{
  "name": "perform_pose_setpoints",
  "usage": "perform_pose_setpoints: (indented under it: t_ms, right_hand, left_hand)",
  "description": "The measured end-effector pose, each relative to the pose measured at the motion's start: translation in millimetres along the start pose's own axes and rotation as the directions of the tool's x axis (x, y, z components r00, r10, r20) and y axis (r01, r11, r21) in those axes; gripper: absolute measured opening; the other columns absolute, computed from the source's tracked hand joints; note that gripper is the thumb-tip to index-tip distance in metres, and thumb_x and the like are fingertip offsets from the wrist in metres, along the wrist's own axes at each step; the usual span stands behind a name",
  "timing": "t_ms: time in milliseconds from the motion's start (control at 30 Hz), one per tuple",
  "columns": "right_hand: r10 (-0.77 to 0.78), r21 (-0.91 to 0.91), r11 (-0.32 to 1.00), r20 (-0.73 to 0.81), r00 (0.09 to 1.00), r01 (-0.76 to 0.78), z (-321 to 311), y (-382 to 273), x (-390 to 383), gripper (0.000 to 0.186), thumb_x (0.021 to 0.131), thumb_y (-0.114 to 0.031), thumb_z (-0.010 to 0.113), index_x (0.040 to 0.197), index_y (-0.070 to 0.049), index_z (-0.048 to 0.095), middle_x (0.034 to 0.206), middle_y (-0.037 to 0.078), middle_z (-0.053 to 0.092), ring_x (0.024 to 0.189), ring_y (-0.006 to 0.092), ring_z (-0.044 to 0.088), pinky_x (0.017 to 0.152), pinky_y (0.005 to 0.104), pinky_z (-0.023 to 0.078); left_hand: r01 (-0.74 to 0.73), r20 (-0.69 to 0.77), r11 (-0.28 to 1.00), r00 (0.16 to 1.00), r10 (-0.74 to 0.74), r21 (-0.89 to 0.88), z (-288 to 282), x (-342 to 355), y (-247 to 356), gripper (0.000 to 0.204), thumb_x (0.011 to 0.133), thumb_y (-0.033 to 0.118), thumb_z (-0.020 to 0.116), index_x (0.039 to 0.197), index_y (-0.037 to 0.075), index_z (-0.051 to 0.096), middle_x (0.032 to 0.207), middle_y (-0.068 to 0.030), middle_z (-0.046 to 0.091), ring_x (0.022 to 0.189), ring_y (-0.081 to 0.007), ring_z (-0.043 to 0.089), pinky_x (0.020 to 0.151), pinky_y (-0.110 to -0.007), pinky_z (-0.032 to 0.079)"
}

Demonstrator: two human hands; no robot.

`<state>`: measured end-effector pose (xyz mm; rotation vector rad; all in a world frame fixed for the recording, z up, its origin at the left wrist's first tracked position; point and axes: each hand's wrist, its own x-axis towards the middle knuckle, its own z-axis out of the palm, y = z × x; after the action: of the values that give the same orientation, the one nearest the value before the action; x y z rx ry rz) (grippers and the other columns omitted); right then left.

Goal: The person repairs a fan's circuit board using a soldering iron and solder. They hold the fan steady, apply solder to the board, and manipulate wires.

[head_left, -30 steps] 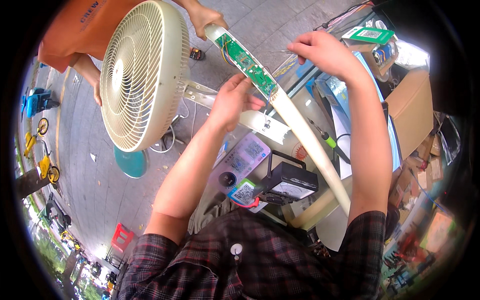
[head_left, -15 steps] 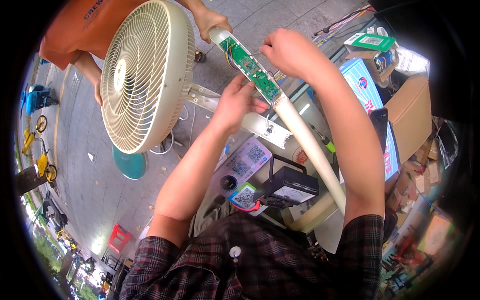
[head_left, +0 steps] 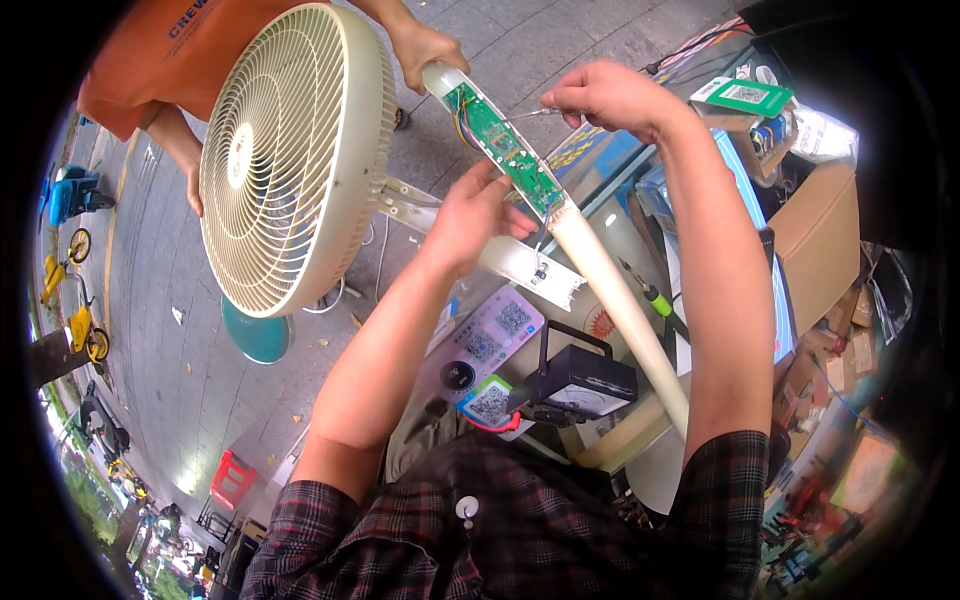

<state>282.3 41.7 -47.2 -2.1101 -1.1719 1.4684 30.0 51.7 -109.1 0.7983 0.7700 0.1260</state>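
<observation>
A long off-white fan column [head_left: 622, 310] slants across the view, its upper section opened to bare a green circuit board [head_left: 515, 155] with coloured wires. My left hand [head_left: 475, 215] curls at the board's left edge, fingers closed on the housing; its fingertips are partly hidden. To the right of the board, my right hand [head_left: 610, 98] pinches a thin silvery wire-like piece [head_left: 538, 112] pointing toward the board; its exact kind is unclear. The round fan head [head_left: 300, 160] stands at left. A loose white cover strip [head_left: 530, 270] with a small part on it lies beneath the column.
A co-worker in orange grips the column top with one hand [head_left: 425, 50] and touches the fan grille with the other [head_left: 192, 185]. A black work lamp [head_left: 580, 380], a green-handled screwdriver [head_left: 655, 300] and a cardboard box [head_left: 820, 235] lie around the glass counter. A red stool [head_left: 232, 480] stands lower left.
My right hand has moved slightly right, away from the board, and the silvery piece now shows more plainly. My left hand stays at the board's edge.
</observation>
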Motion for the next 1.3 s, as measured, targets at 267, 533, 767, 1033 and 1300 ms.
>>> perform_pose_setpoints:
  t_ms: [267,533,767,1033,1300]
  right_hand:
    - [-0.335,-0.607,0.783,-0.229,0.914,0.135,19.1,-55.4,-33.1,0.032,0.093,-0.028,0.061,0.094,0.002,0.074,0.076,0.018,0.071,0.072,0.0327,0.069,0.07,0.0425,0.054]
    - [-0.241,-0.633,0.769,-0.157,0.958,0.089,55.7,-80.1,-33.0,0.029,0.091,-0.024,0.058,0.095,-0.001,0.075,0.085,0.023,0.071,0.081,0.0406,0.069,0.078,0.0496,0.055]
    - [-0.254,-0.668,0.74,-0.178,0.951,0.073,74.5,-89.9,-43.8,0.025,0.091,-0.021,0.06,0.091,0.0,0.074,0.082,0.024,0.07,0.08,0.0423,0.069,0.077,0.0496,0.056]
    - [-0.305,-0.692,0.719,-0.229,0.924,0.066,84.3,-82.7,-44.5,0.026,0.091,-0.021,0.061,0.089,0.002,0.073,0.079,0.025,0.069,0.079,0.0436,0.069,0.076,0.0504,0.057]
    - [-0.453,-0.679,0.712,-0.248,0.856,0.18,117.3,-78.7,-50.7,0.017,0.086,-0.013,0.063,0.093,0.002,0.066,0.085,0.022,0.07,0.078,0.041,0.07,0.073,0.0484,0.058]
  left_hand:
    - [0.016,0.014,1.0,1.0,-0.016,-0.014,-3.5,0.4,-1.4,0.039,0.109,0.019,0.045,0.144,0.002,0.044,0.111,-0.0071,0.066,0.073,-0.0142,0.069,0.067,-0.025,0.056]
    - [0.017,0.021,1.0,1.0,-0.016,-0.018,-2.9,-0.7,1.0,0.038,0.108,0.019,0.045,0.141,-0.001,0.044,0.106,-0.0082,0.065,0.075,-0.0148,0.069,0.068,-0.027,0.056]
    - [0.03,-0.013,0.999,0.999,-0.03,-0.037,-1.6,-1.5,2.1,0.03,0.108,0.018,0.045,0.132,0.001,0.05,0.106,-0.0093,0.065,0.076,-0.0158,0.07,0.069,-0.028,0.057]
    - [0.027,0.029,0.999,0.999,-0.026,-0.026,-7.9,5.8,-4.5,0.038,0.107,0.016,0.044,0.141,-0.001,0.044,0.114,-0.0123,0.064,0.076,-0.0174,0.07,0.07,-0.03,0.061]
    - [-0.125,0.027,0.992,0.992,0.124,0.011,-9.9,6.7,-14.3,0.037,0.1,0.019,0.056,0.13,-0.002,0.055,0.113,-0.0118,0.067,0.088,-0.0188,0.069,0.076,-0.034,0.058]
